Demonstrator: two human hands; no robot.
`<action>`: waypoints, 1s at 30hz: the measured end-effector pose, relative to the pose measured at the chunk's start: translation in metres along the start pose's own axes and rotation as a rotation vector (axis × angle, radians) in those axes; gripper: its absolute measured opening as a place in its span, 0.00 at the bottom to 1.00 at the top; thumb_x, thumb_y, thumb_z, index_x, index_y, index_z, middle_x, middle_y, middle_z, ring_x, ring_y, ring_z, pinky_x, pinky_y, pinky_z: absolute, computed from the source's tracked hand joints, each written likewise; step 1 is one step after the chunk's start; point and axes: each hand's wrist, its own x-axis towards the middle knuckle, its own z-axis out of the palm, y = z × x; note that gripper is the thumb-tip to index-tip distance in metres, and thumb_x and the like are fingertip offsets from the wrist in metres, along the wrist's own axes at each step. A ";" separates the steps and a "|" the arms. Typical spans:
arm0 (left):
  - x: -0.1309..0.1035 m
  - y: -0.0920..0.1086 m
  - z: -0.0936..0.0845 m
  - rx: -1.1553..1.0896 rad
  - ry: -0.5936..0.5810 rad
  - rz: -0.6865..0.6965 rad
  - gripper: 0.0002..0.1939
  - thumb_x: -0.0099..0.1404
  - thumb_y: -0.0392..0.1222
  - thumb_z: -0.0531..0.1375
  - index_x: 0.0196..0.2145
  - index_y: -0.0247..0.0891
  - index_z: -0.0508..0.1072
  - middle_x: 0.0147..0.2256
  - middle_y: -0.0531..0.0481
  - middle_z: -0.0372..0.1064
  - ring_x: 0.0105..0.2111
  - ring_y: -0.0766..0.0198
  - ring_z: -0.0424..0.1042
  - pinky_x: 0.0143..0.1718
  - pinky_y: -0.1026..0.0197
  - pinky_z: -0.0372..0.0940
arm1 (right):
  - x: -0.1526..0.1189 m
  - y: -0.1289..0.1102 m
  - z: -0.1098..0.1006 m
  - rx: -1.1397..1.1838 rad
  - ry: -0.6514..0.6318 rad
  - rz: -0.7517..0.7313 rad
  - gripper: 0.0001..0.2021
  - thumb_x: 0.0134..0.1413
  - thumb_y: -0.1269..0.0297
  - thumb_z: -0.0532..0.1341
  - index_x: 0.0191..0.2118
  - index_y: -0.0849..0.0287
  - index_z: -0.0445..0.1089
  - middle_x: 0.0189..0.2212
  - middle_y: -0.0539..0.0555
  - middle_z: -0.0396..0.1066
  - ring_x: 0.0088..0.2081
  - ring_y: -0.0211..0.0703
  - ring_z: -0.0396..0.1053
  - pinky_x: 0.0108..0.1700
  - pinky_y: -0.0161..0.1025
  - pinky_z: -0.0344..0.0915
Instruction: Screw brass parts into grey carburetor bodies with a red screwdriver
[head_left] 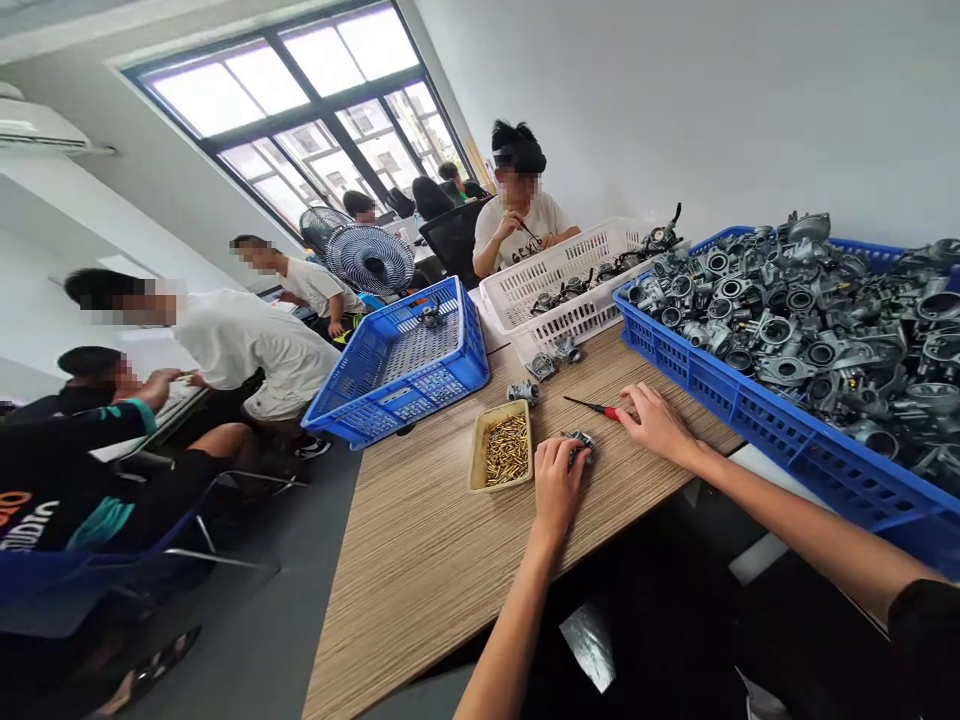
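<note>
My left hand (556, 482) is closed around a small metal carburetor (583, 442) on the wooden table; the fingers cover most of it. My right hand (654, 425) grips the red handle of a screwdriver (594, 406), whose dark shaft points left, low over the tabletop. Left of my left hand stands a cream tray (472, 470) filled with small brass jets (506, 450). Just behind that tray sits another carburetor (523, 391). Two more metal pieces (555, 360) lie farther back, beside the white crate.
A blue crate (757, 400) heaped with carburetors stands at the right, close to my right arm. Behind the table's middle is a white crate (577, 318) with several carburetors. Another blue crate (409, 405) occupies the far left corner. A person (517, 215) works opposite; several others sit left.
</note>
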 end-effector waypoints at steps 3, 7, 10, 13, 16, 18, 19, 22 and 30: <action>-0.001 -0.001 -0.002 -0.018 0.022 0.001 0.02 0.73 0.39 0.63 0.43 0.42 0.73 0.41 0.47 0.76 0.44 0.56 0.72 0.49 0.53 0.69 | 0.010 -0.007 0.006 -0.227 -0.168 0.048 0.16 0.64 0.55 0.64 0.51 0.60 0.70 0.51 0.66 0.71 0.54 0.60 0.68 0.53 0.49 0.64; -0.004 -0.002 -0.004 -0.038 0.018 0.009 0.00 0.74 0.39 0.61 0.42 0.41 0.72 0.42 0.46 0.76 0.45 0.56 0.73 0.50 0.53 0.69 | 0.014 -0.012 0.014 -0.301 -0.225 0.020 0.08 0.68 0.61 0.60 0.46 0.60 0.70 0.50 0.65 0.73 0.54 0.58 0.69 0.53 0.47 0.62; -0.002 -0.003 -0.006 -0.031 0.014 -0.014 0.02 0.75 0.39 0.60 0.41 0.42 0.72 0.42 0.46 0.76 0.45 0.56 0.73 0.50 0.52 0.69 | 0.019 -0.013 0.004 -0.245 -0.260 0.062 0.07 0.71 0.62 0.57 0.45 0.60 0.69 0.46 0.64 0.76 0.48 0.55 0.73 0.46 0.44 0.62; 0.000 -0.003 -0.005 -0.024 0.039 -0.039 0.02 0.75 0.39 0.60 0.41 0.42 0.72 0.41 0.46 0.76 0.45 0.56 0.73 0.50 0.52 0.69 | 0.027 -0.019 -0.022 -0.116 -0.305 0.045 0.06 0.72 0.63 0.56 0.45 0.57 0.69 0.42 0.60 0.78 0.40 0.51 0.75 0.39 0.42 0.60; 0.000 -0.004 -0.004 -0.024 0.051 -0.071 0.02 0.75 0.39 0.60 0.41 0.42 0.72 0.41 0.46 0.76 0.45 0.56 0.72 0.51 0.51 0.69 | 0.033 -0.032 -0.054 -0.014 -0.228 -0.098 0.05 0.70 0.63 0.58 0.44 0.55 0.70 0.42 0.57 0.78 0.40 0.50 0.75 0.39 0.41 0.61; 0.000 -0.004 -0.003 -0.019 0.046 -0.083 0.02 0.75 0.40 0.60 0.41 0.42 0.72 0.41 0.46 0.75 0.45 0.56 0.72 0.51 0.51 0.69 | 0.033 -0.042 -0.077 0.009 -0.178 -0.178 0.05 0.69 0.63 0.59 0.46 0.54 0.71 0.43 0.55 0.78 0.41 0.50 0.75 0.40 0.41 0.63; 0.000 -0.005 -0.003 -0.018 0.046 -0.082 0.02 0.75 0.40 0.60 0.41 0.42 0.72 0.41 0.46 0.75 0.45 0.56 0.72 0.51 0.51 0.69 | 0.033 -0.046 -0.087 0.011 -0.171 -0.211 0.06 0.68 0.63 0.59 0.47 0.54 0.72 0.43 0.55 0.77 0.42 0.49 0.75 0.41 0.41 0.64; -0.001 -0.005 -0.002 -0.021 0.052 -0.070 0.01 0.74 0.39 0.61 0.42 0.42 0.72 0.42 0.46 0.76 0.46 0.56 0.72 0.51 0.52 0.68 | 0.028 -0.055 -0.113 0.016 -0.187 -0.301 0.09 0.70 0.62 0.58 0.49 0.53 0.74 0.44 0.55 0.75 0.42 0.48 0.75 0.43 0.42 0.68; -0.002 -0.005 -0.001 0.005 0.041 -0.077 0.02 0.75 0.39 0.59 0.43 0.42 0.73 0.42 0.45 0.75 0.45 0.56 0.72 0.51 0.51 0.69 | 0.018 -0.063 -0.130 0.058 -0.237 -0.416 0.16 0.71 0.68 0.53 0.50 0.51 0.78 0.46 0.55 0.75 0.45 0.47 0.75 0.46 0.41 0.70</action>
